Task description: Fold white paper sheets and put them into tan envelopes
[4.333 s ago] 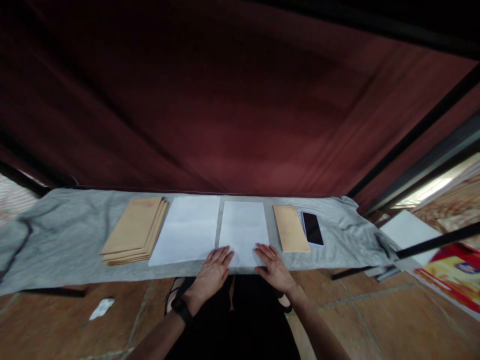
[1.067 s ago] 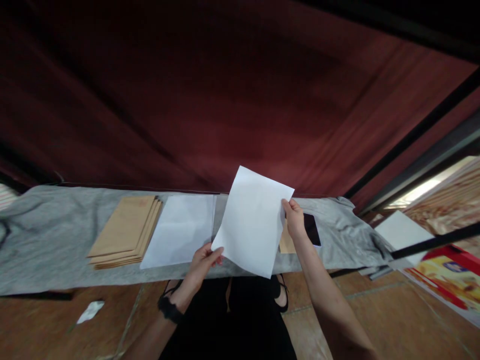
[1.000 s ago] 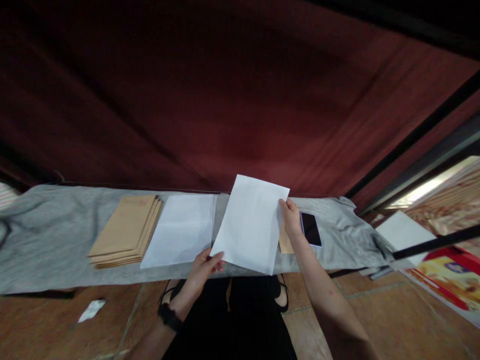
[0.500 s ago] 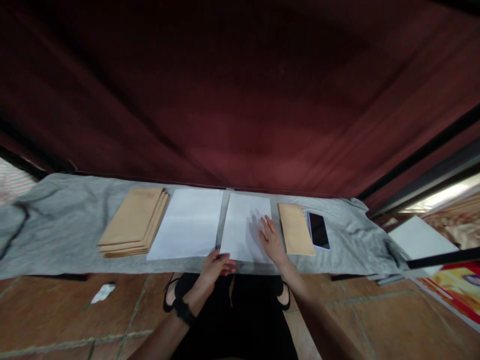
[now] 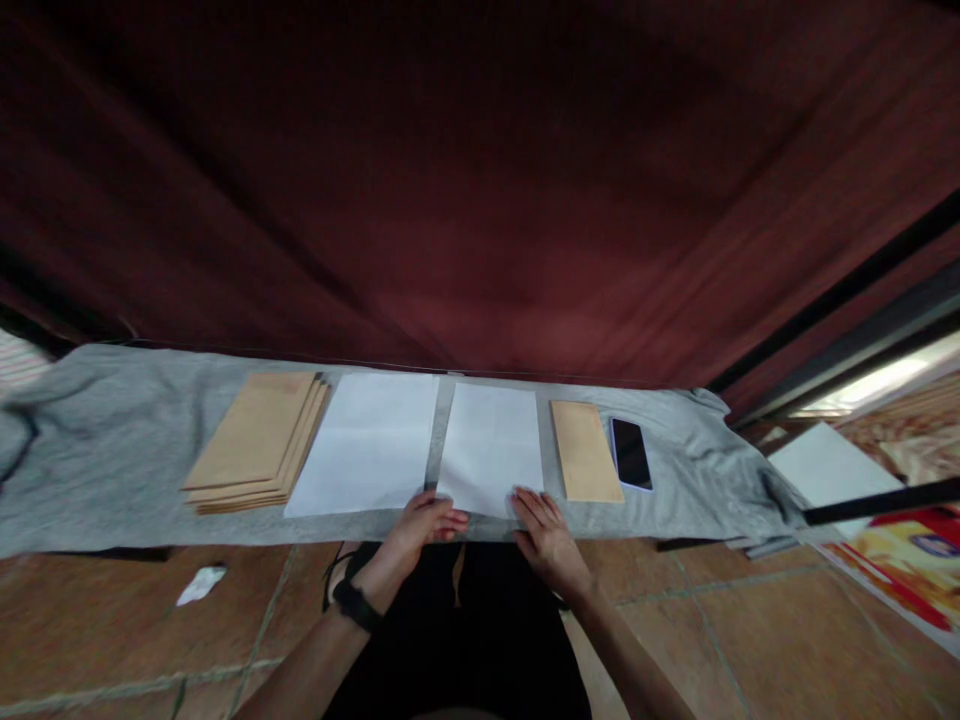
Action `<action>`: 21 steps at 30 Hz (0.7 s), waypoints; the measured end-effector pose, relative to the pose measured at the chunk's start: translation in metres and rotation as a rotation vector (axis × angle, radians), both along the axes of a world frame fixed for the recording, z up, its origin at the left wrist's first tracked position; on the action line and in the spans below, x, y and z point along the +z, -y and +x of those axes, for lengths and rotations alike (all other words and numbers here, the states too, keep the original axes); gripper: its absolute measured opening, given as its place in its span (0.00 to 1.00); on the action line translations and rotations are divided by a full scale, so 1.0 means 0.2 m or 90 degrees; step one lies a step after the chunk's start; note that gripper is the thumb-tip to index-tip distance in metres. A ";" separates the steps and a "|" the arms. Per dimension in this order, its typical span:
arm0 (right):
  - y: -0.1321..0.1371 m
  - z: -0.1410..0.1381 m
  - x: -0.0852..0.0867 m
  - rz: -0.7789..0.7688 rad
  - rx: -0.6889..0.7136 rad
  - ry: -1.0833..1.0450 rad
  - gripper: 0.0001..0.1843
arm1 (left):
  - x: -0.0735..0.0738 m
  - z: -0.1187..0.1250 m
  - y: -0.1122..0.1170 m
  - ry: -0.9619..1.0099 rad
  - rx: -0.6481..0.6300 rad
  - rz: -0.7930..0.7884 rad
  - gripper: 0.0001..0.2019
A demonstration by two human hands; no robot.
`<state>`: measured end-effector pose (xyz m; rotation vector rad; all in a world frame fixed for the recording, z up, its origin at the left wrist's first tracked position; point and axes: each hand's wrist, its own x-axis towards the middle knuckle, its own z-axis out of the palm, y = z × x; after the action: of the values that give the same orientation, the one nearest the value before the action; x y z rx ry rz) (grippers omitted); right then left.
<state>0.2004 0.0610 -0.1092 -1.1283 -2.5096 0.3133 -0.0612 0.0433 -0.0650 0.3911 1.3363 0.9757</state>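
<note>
A white sheet of paper (image 5: 491,440) lies in front of me on the grey cloth. At its near left corner my left hand (image 5: 420,530) is closed, the thumb on top and the fingers under the edge. My right hand (image 5: 546,540) is at the near right corner, its fingertips over the paper and the thumb below the edge. The near edge of the sheet bends slightly between the hands. Left of it lies more white paper (image 5: 367,440); whether one sheet or several, I cannot tell. A brown envelope (image 5: 587,452) lies to the right.
A stack of several brown envelopes (image 5: 255,430) is on the left. A phone (image 5: 631,455) lies beyond the single envelope. Grey cloth (image 5: 120,440) covers the narrow surface, backed by a dark red curtain (image 5: 465,220). A white scrap (image 5: 201,585) lies on the tiled floor.
My right hand has slid from the right side of the sheet towards me to its near right corner. My left hand stays at the near left corner.
</note>
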 end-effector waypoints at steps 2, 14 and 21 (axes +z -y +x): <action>-0.01 0.00 0.00 -0.006 -0.003 -0.015 0.32 | 0.02 -0.01 -0.01 0.008 -0.001 -0.016 0.11; -0.04 0.01 0.03 -0.029 -0.003 -0.055 0.32 | 0.02 -0.04 0.07 0.081 -0.011 -0.040 0.04; -0.07 0.04 0.00 -0.055 0.008 -0.091 0.31 | 0.05 -0.04 0.19 -0.006 -0.159 -0.059 0.21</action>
<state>0.2083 0.0749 -0.1095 -1.0827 -2.3985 0.4932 -0.0682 0.0050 -0.0556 0.4796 1.3001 0.7026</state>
